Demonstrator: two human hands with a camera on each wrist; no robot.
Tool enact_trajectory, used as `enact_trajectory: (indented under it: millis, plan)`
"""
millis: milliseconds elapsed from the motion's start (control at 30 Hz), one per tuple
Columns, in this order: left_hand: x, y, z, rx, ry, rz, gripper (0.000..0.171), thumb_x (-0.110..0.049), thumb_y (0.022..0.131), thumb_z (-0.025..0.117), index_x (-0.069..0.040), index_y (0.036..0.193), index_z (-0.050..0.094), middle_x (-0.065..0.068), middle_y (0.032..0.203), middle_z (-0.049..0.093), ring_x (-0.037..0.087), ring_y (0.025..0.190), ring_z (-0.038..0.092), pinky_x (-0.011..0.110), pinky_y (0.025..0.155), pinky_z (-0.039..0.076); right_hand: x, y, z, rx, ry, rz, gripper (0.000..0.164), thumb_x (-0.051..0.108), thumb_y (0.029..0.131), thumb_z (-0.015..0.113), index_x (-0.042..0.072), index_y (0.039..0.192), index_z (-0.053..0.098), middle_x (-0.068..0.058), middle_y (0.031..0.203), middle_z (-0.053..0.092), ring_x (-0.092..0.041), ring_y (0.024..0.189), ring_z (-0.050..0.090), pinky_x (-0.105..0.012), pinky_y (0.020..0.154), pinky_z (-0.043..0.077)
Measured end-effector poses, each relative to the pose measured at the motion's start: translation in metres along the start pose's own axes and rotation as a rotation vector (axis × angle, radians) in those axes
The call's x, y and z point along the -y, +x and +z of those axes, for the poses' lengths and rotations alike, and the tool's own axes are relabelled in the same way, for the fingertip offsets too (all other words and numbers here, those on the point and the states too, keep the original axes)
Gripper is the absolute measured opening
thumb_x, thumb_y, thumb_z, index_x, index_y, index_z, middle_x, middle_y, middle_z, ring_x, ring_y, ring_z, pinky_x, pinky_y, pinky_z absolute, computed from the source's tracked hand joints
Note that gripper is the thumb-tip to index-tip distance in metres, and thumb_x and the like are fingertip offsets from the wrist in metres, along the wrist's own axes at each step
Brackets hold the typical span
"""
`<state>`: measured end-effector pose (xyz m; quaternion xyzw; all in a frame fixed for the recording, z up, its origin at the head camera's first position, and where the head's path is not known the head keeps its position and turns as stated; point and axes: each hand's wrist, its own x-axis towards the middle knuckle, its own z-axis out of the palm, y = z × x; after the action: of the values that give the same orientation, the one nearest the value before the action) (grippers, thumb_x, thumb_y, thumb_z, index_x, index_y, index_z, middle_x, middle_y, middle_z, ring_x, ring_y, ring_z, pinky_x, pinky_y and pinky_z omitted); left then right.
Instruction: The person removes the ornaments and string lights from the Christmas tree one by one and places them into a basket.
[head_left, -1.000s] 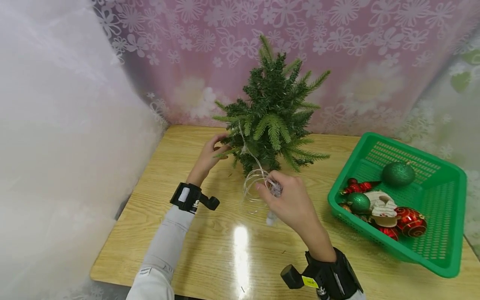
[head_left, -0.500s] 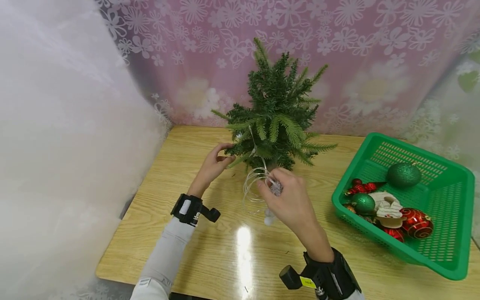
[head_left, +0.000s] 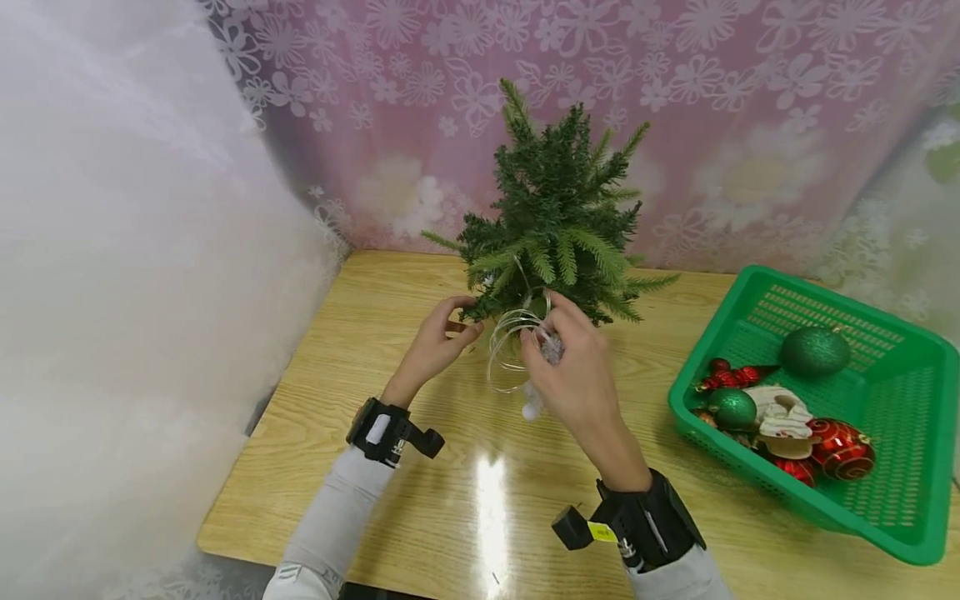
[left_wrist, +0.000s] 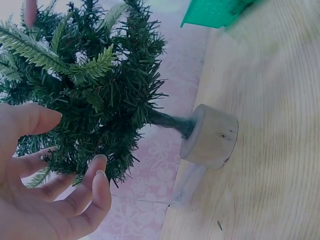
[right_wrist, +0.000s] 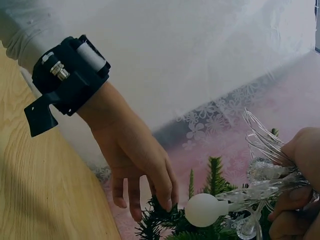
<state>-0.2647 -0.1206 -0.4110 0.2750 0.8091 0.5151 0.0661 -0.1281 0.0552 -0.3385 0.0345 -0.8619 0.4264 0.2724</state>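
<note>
A small artificial Christmas tree (head_left: 555,200) stands on the table, its wooden base (left_wrist: 210,137) showing in the left wrist view. My left hand (head_left: 438,337) is at the tree's lower left branches, fingers loosely bent and thumb apart, touching the needles. My right hand (head_left: 577,358) holds a coiled bundle of string lights (head_left: 517,329) in front of the tree. In the right wrist view, clear wire loops (right_wrist: 262,137) and a round white bulb (right_wrist: 202,210) stick out from between the right fingers. One strand runs up from the coil into the branches.
At the right stands a green plastic basket (head_left: 900,450) with a green bauble (head_left: 815,352), a red bauble (head_left: 842,448) and other ornaments. Behind the wooden table (head_left: 405,517) hangs a pink floral curtain (head_left: 420,125). A white sheet (head_left: 127,275) covers the left side.
My right hand has moved up and closer to the tree with the string lights. My left hand has slid slightly right and down along the lower branches. The tree appears turned a little.
</note>
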Motion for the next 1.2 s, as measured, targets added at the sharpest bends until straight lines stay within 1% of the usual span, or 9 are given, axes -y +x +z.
enact_trajectory:
  millis: [200,300,400,433,533,667,767,1000,1200]
  plan:
    - [-0.006,-0.005,0.001,0.027,0.042,0.003,0.048,-0.022,0.099,0.057,-0.008,0.143,0.042,0.015,0.144,0.039,0.033,0.108,0.059,0.043,0.083,0.053,-0.011,0.009,0.007,0.035,0.017,0.014,0.022,0.012,0.091,0.065,0.007,0.073,0.051,-0.013,0.135,0.056,-0.015,0.046,0.038,-0.027,0.044,0.029]
    - [-0.008,-0.007,0.004,0.03,0.029,0.005,0.049,-0.022,0.099,0.057,-0.007,0.143,0.041,0.015,0.143,0.04,0.032,0.107,0.06,0.043,0.083,0.053,-0.014,0.012,0.008,0.041,0.057,0.018,0.024,0.011,0.091,0.065,0.008,0.073,0.05,-0.008,0.133,0.058,-0.017,0.047,0.042,-0.027,0.046,0.03]
    - [-0.007,-0.01,0.006,0.035,0.011,0.012,0.049,-0.02,0.099,0.058,-0.007,0.143,0.042,0.016,0.141,0.043,0.031,0.104,0.061,0.042,0.083,0.053,-0.015,0.014,0.006,0.06,0.122,0.074,0.022,0.013,0.093,0.065,0.007,0.076,0.052,-0.006,0.128,0.061,-0.018,0.067,0.057,-0.028,0.055,0.038]
    - [-0.008,-0.01,0.006,0.04,0.001,0.014,0.049,-0.02,0.099,0.058,-0.007,0.143,0.042,0.016,0.141,0.043,0.03,0.103,0.061,0.041,0.082,0.053,-0.015,0.014,0.005,0.065,0.141,0.095,0.021,0.014,0.093,0.064,0.007,0.078,0.053,-0.006,0.122,0.063,-0.018,0.075,0.059,-0.028,0.059,0.04]
    - [-0.008,-0.011,0.008,0.054,-0.01,0.029,0.048,-0.02,0.098,0.059,-0.007,0.142,0.043,0.016,0.139,0.046,0.03,0.101,0.062,0.04,0.079,0.054,-0.012,0.014,-0.001,0.069,0.205,0.144,0.018,0.017,0.094,0.064,0.007,0.082,0.056,-0.007,0.1,0.064,-0.02,0.079,0.056,-0.031,0.062,0.042]
    - [-0.011,-0.013,0.01,0.07,0.008,0.032,0.047,-0.021,0.098,0.06,-0.006,0.14,0.045,0.016,0.139,0.047,0.03,0.101,0.062,0.038,0.079,0.054,-0.008,0.016,-0.012,0.02,0.269,0.119,0.019,0.017,0.094,0.064,0.004,0.083,0.056,-0.007,0.075,0.053,-0.02,0.06,0.043,-0.03,0.055,0.036]
    - [-0.012,-0.014,0.011,0.081,0.021,0.022,0.046,-0.02,0.097,0.06,-0.006,0.138,0.045,0.016,0.138,0.048,0.03,0.1,0.062,0.037,0.079,0.054,-0.001,0.021,-0.019,-0.028,0.302,0.091,0.016,0.015,0.094,0.064,0.003,0.086,0.057,-0.006,0.072,0.048,-0.016,0.054,0.041,-0.027,0.05,0.035]
    - [-0.011,-0.015,0.013,0.088,0.011,0.036,0.047,-0.02,0.098,0.06,-0.006,0.139,0.044,0.016,0.138,0.047,0.03,0.098,0.062,0.038,0.079,0.053,0.013,0.039,-0.029,-0.079,0.237,0.06,0.016,0.016,0.096,0.06,0.002,0.095,0.052,-0.007,0.081,0.05,-0.02,0.059,0.044,-0.028,0.051,0.037]
    - [-0.01,-0.015,0.014,0.084,0.02,0.052,0.045,-0.018,0.098,0.06,-0.006,0.138,0.044,0.016,0.137,0.048,0.028,0.095,0.063,0.036,0.074,0.054,0.021,0.05,-0.032,-0.091,0.137,0.013,0.014,0.012,0.097,0.058,0.003,0.091,0.048,-0.008,0.074,0.044,-0.023,0.056,0.04,-0.031,0.054,0.033]
